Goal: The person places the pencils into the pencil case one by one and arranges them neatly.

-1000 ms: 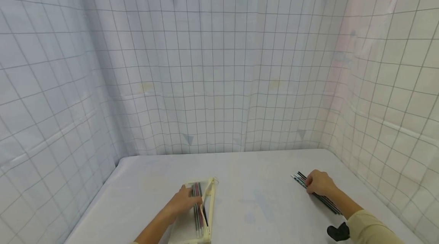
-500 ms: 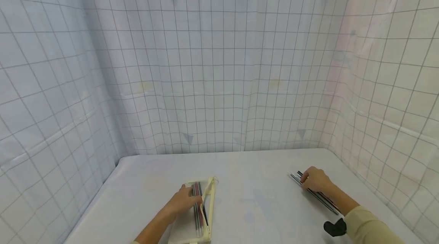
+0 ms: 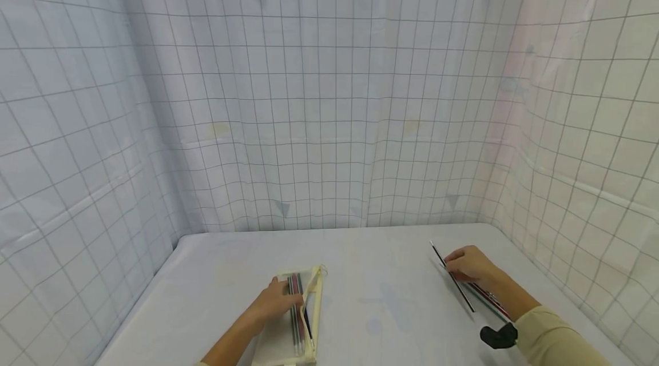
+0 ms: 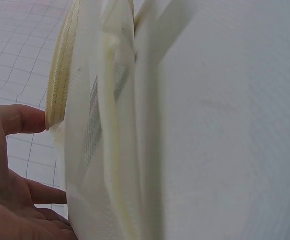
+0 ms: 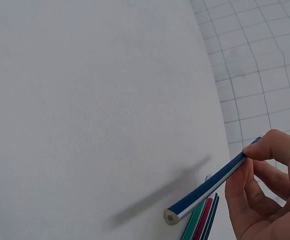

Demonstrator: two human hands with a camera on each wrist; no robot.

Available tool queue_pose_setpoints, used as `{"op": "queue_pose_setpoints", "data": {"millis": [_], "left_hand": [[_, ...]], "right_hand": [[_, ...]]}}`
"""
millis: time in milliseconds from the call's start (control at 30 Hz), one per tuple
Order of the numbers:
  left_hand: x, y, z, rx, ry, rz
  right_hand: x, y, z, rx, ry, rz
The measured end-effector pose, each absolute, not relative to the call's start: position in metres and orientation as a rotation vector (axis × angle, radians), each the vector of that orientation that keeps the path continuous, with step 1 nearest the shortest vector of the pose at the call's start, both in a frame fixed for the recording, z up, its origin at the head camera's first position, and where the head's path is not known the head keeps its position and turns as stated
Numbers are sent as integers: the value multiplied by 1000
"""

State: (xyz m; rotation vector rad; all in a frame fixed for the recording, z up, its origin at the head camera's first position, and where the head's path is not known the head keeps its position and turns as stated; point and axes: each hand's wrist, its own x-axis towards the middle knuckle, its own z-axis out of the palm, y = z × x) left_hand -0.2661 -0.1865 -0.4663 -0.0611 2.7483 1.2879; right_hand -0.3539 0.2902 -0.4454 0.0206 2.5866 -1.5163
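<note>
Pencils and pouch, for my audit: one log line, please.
right hand: pinches blue pencil | left hand: touches pouch | loose pencils: on table

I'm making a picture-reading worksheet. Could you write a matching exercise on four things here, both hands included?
1. Left hand
2. Right hand
3. Pouch
4. Loose pencils

A. On the table, near the right hand
B. Touching the pouch
C. Pinching a blue pencil
D. Edged in pale yellow, with enclosed pencils

Pairs: 1-B, 2-C, 3-D, 4-A
</note>
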Motion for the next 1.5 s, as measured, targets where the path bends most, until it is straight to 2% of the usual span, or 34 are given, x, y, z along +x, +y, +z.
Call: {"op": "queue_pose_setpoints", "data": {"millis": [1500], "left_hand": [[-265,-186,-464,-57,2731,1286]], "right_hand": [[-345,198,-452,-26,2256,-1826]]}}
